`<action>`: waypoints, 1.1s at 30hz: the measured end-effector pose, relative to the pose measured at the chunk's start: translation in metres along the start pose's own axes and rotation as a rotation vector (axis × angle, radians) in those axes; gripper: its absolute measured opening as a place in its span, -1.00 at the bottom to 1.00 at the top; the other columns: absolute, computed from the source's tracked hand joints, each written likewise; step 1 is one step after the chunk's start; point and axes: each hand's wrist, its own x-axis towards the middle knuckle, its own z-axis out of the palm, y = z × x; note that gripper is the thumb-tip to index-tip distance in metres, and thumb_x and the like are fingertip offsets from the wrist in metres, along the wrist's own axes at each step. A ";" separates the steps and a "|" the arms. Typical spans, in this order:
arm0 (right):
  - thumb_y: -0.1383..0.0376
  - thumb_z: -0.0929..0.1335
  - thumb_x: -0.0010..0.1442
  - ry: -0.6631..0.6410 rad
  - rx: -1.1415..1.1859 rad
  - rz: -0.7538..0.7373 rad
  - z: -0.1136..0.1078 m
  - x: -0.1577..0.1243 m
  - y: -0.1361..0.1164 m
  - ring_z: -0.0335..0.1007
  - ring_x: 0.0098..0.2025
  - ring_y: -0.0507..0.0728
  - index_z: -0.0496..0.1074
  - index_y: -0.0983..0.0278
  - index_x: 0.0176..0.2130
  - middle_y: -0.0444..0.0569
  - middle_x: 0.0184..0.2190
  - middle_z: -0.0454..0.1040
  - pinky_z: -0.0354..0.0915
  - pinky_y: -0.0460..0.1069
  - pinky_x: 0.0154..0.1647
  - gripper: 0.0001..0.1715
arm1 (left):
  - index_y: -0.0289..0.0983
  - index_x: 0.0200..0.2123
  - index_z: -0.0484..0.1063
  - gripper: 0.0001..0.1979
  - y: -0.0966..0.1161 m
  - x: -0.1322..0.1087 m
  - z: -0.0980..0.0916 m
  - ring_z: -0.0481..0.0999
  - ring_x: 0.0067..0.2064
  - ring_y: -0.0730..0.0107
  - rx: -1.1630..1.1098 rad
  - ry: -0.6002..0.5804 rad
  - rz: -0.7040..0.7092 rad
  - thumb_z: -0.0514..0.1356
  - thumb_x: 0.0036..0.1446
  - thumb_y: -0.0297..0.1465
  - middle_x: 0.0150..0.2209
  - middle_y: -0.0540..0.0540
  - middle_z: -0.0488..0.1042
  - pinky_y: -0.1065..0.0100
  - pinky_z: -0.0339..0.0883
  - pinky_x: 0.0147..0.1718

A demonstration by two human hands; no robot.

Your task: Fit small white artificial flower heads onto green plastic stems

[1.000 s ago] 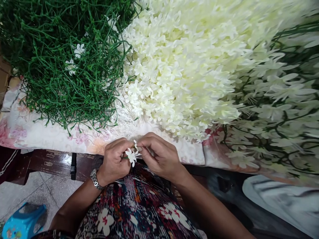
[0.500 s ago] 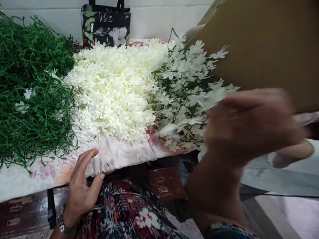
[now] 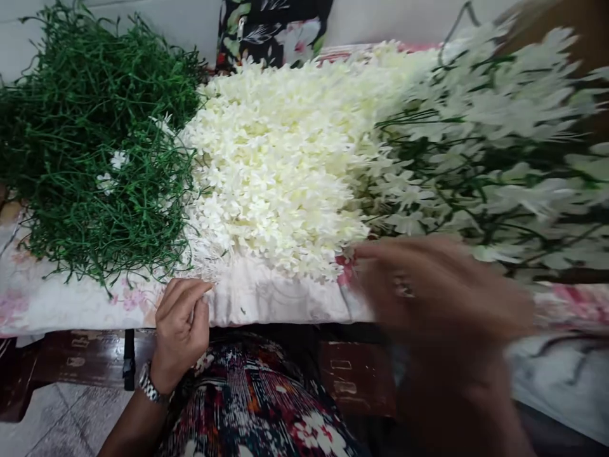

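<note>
At the table's front edge is my left hand (image 3: pixel 183 317), its fingers curled and thumb against the index finger. Whether anything small is in that pinch is hidden. My right hand (image 3: pixel 442 292) is smeared by motion over the right front part of the table, so its fingers do not show clearly. Just beyond both hands lies a broad pile of cream-white artificial flower heads (image 3: pixel 280 165). White flower sprays with green stems (image 3: pixel 518 190) spread beyond the right hand, blurred. To the left is a heap of green artificial stems (image 3: pixel 109 139) with a few white blossoms on it.
A floral-print cloth (image 3: pixel 280 298) covers the table. At the back a black flowered bag (image 3: pixel 276 32) stands against the wall. Part of a brown cardboard box (image 3: pixel 547 22) shows at the far right. Below the edge are brown wooden parts (image 3: pixel 356 374).
My left hand has closed from open, parted fingers into a pinch. My right hand has come down towards the table's front edge. The view has swung left, shifting the piles rightward.
</note>
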 end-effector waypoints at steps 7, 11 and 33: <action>0.45 0.21 0.10 -0.225 -0.200 -0.187 0.084 0.021 -0.042 0.27 -0.39 0.05 0.37 0.34 -0.37 -0.02 -0.48 0.35 0.23 -0.05 -0.40 -0.83 | -0.32 -0.29 0.36 -0.75 -0.011 -0.001 -0.010 0.34 -0.27 0.36 0.230 0.024 0.016 0.04 -0.04 -0.65 -0.33 -0.11 0.40 0.28 0.25 -0.28; 0.40 0.19 0.12 -0.236 -0.217 -0.171 0.101 0.032 -0.047 0.24 -0.43 0.03 0.36 0.35 -0.35 -0.02 -0.50 0.32 0.20 -0.07 -0.44 -0.82 | -0.33 -0.27 0.35 -0.76 -0.011 -0.002 -0.007 0.31 -0.30 0.35 0.303 -0.063 0.053 0.04 -0.04 -0.62 -0.37 -0.11 0.39 0.26 0.20 -0.29; 0.52 0.30 -0.04 0.143 0.361 0.064 0.097 -0.008 -0.057 0.21 -0.52 -0.06 0.32 0.30 -0.34 -0.12 -0.54 0.32 0.18 -0.14 -0.55 -0.79 | -0.25 -0.23 0.41 -0.79 0.022 0.000 0.008 0.38 -0.31 0.48 -0.460 -0.070 -0.218 0.10 0.03 -0.54 -0.33 -0.07 0.38 0.44 0.30 -0.37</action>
